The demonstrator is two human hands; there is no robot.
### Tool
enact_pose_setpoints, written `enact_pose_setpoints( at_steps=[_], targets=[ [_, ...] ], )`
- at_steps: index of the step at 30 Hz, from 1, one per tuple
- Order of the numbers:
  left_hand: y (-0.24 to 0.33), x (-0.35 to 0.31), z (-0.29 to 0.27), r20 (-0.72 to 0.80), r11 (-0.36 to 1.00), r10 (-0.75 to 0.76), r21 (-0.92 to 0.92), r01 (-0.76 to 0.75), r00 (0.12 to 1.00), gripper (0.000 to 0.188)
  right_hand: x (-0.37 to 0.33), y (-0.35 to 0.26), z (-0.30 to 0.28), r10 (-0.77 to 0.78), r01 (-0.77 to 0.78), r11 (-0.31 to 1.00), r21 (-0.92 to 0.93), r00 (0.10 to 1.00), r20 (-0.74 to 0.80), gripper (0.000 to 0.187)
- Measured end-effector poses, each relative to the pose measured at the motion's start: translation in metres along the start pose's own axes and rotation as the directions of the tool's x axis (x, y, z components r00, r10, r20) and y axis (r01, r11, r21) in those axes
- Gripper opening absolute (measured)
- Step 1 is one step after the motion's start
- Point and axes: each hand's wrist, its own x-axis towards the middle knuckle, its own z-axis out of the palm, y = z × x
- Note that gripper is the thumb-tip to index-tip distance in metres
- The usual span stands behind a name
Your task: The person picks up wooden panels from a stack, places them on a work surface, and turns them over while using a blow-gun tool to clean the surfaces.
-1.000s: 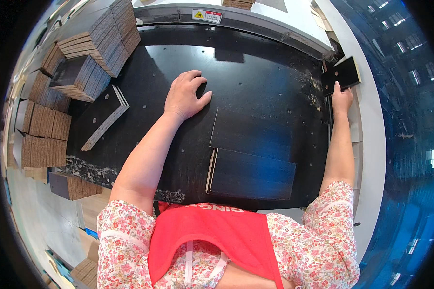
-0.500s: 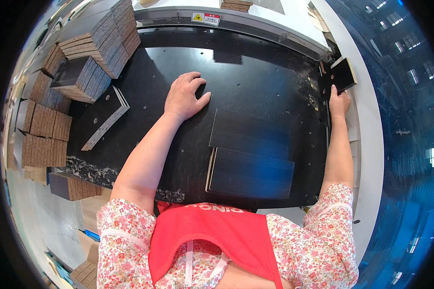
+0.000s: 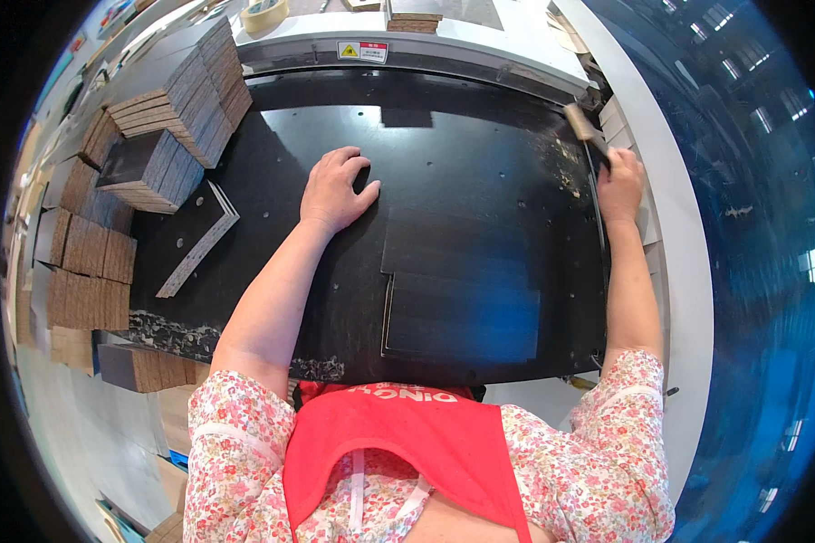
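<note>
My left hand (image 3: 333,192) rests on the black work table (image 3: 462,176), fingers spread and holding nothing. At the table's far right edge, my right hand (image 3: 621,185) grips a small dark board (image 3: 598,141). That board is tilted, so mostly its narrow side and a light tan edge (image 3: 578,122) show. Two dark flat panels lie between my arms: one panel (image 3: 462,315) close to me, and another panel (image 3: 457,242) just beyond it, hard to tell from the black surface.
Stacks of cut boards (image 3: 177,90) with speckled edges line the left side. An L-shaped board piece (image 3: 210,233) lies beside them. Beyond the table run a white machine ledge (image 3: 507,45) with a warning label (image 3: 362,51), a tape roll (image 3: 264,14) and a small board stack (image 3: 414,16).
My right hand has turned the small board from showing its dark face to nearly edge-on, and its top has swung left. My left hand keeps its place on the table; the view has shifted slightly.
</note>
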Motion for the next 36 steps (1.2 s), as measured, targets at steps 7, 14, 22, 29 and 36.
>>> enact_pose_setpoints(
  at_steps=[7, 14, 22, 29, 36],
  targets=[
    [-0.002, -0.001, 0.003, -0.037, 1.000, 0.030, 0.001, -0.030, 0.999, 0.035, -0.009, -0.057, -0.006, -0.469, 0.538, 0.795, -0.280, 0.838, 0.280, 0.017],
    [-0.005, -0.004, 0.009, -0.061, 0.999, 0.036, -0.009, -0.037, 0.997, 0.033, -0.020, -0.048, -0.007, -0.408, 0.504, 0.801, -0.323, 0.854, 0.323, 0.011],
    [-0.005, -0.002, 0.003, -0.044, 1.000, 0.010, -0.021, -0.011, 0.999, 0.034, 0.013, -0.052, -0.039, -0.024, -0.012, 0.993, 0.120, 0.956, 0.292, 0.032],
    [0.023, 0.004, -0.024, -0.183, 0.918, 0.083, -0.369, -0.146, 0.980, 0.053, 0.059, -0.123, -0.094, -0.298, -0.026, 0.731, 0.682, 0.887, 0.353, 0.033],
    [0.053, -0.029, -0.079, -0.148, 0.894, 0.195, -0.381, -0.238, 0.970, 0.020, 0.074, -0.222, -0.123, -0.576, 0.401, 0.639, 0.656, 0.815, 0.063, 0.030]
  ],
)
